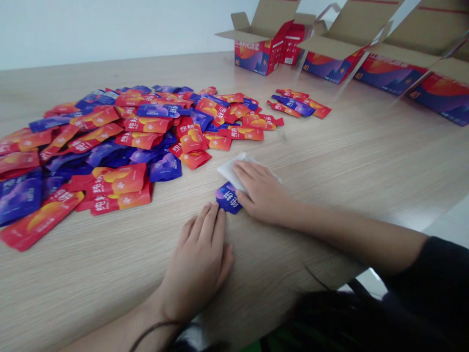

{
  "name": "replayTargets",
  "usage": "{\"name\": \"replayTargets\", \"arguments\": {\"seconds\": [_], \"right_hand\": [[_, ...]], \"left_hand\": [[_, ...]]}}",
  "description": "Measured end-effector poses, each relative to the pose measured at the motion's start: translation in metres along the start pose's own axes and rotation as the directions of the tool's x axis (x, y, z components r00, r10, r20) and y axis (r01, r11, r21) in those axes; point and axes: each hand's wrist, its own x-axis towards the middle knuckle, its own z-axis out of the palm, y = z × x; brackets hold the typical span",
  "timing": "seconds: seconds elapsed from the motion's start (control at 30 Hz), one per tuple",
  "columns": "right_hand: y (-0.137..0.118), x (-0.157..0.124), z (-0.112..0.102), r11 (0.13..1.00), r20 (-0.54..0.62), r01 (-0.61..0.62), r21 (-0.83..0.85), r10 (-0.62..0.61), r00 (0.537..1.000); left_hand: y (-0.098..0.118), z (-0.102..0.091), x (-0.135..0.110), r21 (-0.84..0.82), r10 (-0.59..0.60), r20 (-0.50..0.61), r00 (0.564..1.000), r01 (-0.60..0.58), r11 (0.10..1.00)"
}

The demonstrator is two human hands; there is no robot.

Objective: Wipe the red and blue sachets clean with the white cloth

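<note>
- In the head view, a large heap of red and blue sachets [110, 139] spreads across the left of the wooden table [330, 166], and a small cluster of sachets [298, 102] lies apart from it, nearer the row of open cardboard boxes [264, 54]. You can't see inside the boxes.
- Your left hand [198, 259] lies open and palm down, its fingertips touching a blue sachet [227, 198] that sits alone.
- Your right hand [262, 190] is open and flat on a white tissue [234, 171], just beside that sachet, with the forearm stretched in from the right.
</note>
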Motion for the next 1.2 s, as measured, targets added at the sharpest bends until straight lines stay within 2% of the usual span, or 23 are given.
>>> {"name": "replayTargets", "arguments": {"seconds": [0.07,0.13,0.2,0.23,0.27,0.37,0.43,0.5,0.57,0.6,0.63,0.73,0.8,0.87,0.93,0.97,1.0,1.07,1.13,1.2], "right_hand": [[0.000,0.001,0.000,0.996,-0.026,-0.078,-0.040,0.077,0.997],[-0.004,-0.001,0.001,0.999,0.001,0.024,-0.037,-0.024,1.000],[-0.008,-0.003,0.002,0.985,0.041,0.174,0.006,-0.174,0.984],[-0.007,-0.003,0.002,0.978,0.052,0.206,0.025,-0.207,0.977],[-0.004,-0.003,0.001,0.982,0.051,0.188,0.029,-0.189,0.981],[0.006,0.001,0.000,0.999,-0.004,-0.029,-0.035,0.029,1.000],[0.006,0.001,0.001,0.993,-0.029,-0.085,-0.083,0.083,0.996],[-0.001,-0.002,0.003,0.995,-0.002,0.028,-0.091,-0.029,1.000],[-0.006,-0.004,0.003,0.983,0.039,0.174,-0.058,-0.172,0.984],[-0.006,-0.004,0.003,0.978,0.051,0.204,-0.039,-0.202,0.978],[-0.004,-0.003,0.003,0.982,0.051,0.185,-0.032,-0.184,0.982],[0.006,0.000,0.000,0.998,0.002,-0.030,-0.060,0.030,1.000],[0.005,0.000,0.000,0.995,-0.010,-0.064,-0.079,0.063,0.998],[-0.001,-0.002,0.000,0.995,0.026,0.069,-0.070,-0.067,0.997],[-0.005,-0.004,0.000,0.976,0.074,0.217,-0.031,-0.214,0.974],[-0.005,-0.004,0.000,0.970,0.089,0.241,-0.012,-0.239,0.967],[-0.002,-0.003,-0.001,0.977,0.091,0.215,-0.005,-0.214,0.973],[0.006,-0.001,-0.002,0.998,0.060,0.058,-0.026,-0.056,0.997],[0.010,0.000,-0.002,0.996,0.017,-0.069,-0.058,0.070,0.997],[0.004,-0.002,0.001,0.998,0.015,-0.017,-0.059,0.018,1.000]], "left_hand": [[0.000,0.000,0.000,0.004,0.003,-0.001,1.000,-0.003,1.000],[0.000,0.001,0.001,0.008,0.007,-0.003,1.000,-0.007,1.000],[-0.001,0.001,0.001,0.011,0.011,-0.007,1.000,-0.011,1.000],[-0.001,0.001,0.001,0.014,0.013,-0.011,1.000,-0.013,1.000],[-0.001,0.001,0.001,0.017,0.015,-0.014,1.000,-0.015,1.000],[-0.001,0.001,0.000,0.023,0.014,-0.021,1.000,-0.013,1.000],[0.000,0.001,0.000,0.026,0.008,-0.020,1.000,-0.008,1.000],[0.000,0.002,0.000,0.029,0.011,-0.026,1.000,-0.010,1.000],[0.000,0.002,0.000,0.031,0.014,-0.029,0.999,-0.013,0.999],[0.000,0.002,0.000,0.032,0.016,-0.030,0.999,-0.015,0.999],[0.000,0.002,0.000,0.032,0.018,-0.030,0.999,-0.017,0.999],[0.000,0.002,0.000,0.039,0.022,-0.037,0.999,-0.020,0.999],[0.000,0.002,0.000,0.043,0.024,-0.040,0.999,-0.022,0.999],[0.000,0.002,0.000,0.041,0.019,-0.042,0.999,-0.018,0.999],[0.000,0.002,0.001,0.035,0.016,-0.040,0.999,-0.015,0.999],[0.000,0.002,0.000,0.033,0.017,-0.038,0.999,-0.015,0.999],[0.000,0.002,0.000,0.033,0.018,-0.037,0.999,-0.016,0.999],[-0.001,0.003,0.000,0.034,0.020,-0.037,0.999,-0.019,0.999],[-0.001,0.003,-0.001,0.032,0.021,-0.037,0.999,-0.020,0.999],[-0.001,0.004,-0.001,0.023,0.019,-0.037,0.999,-0.018,1.000]]}}
